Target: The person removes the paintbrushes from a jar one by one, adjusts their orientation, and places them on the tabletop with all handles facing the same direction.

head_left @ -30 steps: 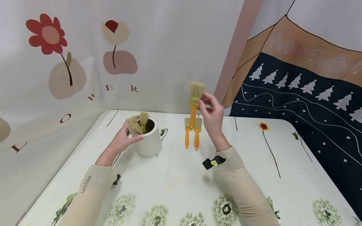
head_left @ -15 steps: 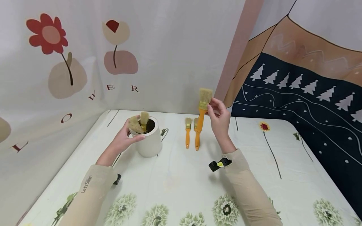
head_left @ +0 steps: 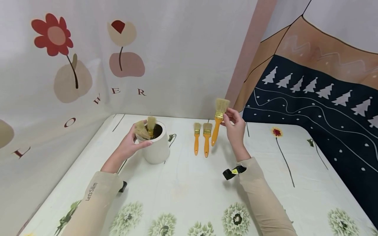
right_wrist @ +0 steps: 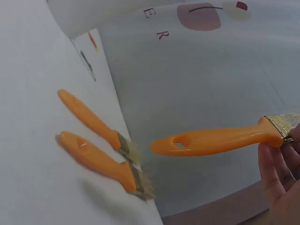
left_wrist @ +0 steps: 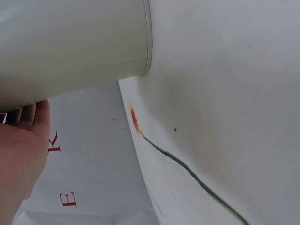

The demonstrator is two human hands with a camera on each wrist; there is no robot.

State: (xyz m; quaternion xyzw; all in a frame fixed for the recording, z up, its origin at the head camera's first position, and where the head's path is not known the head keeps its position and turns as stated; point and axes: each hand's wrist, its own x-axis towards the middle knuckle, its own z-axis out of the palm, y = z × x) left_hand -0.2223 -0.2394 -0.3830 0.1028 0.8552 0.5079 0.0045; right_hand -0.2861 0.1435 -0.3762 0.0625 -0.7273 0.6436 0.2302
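Observation:
My right hand (head_left: 235, 126) pinches a wide paintbrush (head_left: 216, 129) by its metal band, bristles up and orange handle hanging down. In the right wrist view that paintbrush (right_wrist: 211, 141) is held above the table. To its left in the head view, a narrower paintbrush (head_left: 196, 141) and a wider paintbrush (head_left: 207, 141) lie side by side, bristles away from me. My left hand (head_left: 128, 144) grips the rim of a white cylindrical pot (head_left: 156, 152). Two brushes stand in the pot, one with upright bristles (head_left: 151, 123) and one leaning left (head_left: 141, 130); their handles are hidden inside.
A white flower-print cloth (head_left: 183, 193) covers the table. Behind the table's back edge hangs a pale curtain (head_left: 177, 65) with printed flowers and letters. A dark printed cloth (head_left: 295, 108) with white trees hangs at the right.
My right hand has moved right and lowered the wide paintbrush, from in front of the two lying brushes to beside them. The left hand and the pot have stayed in place.

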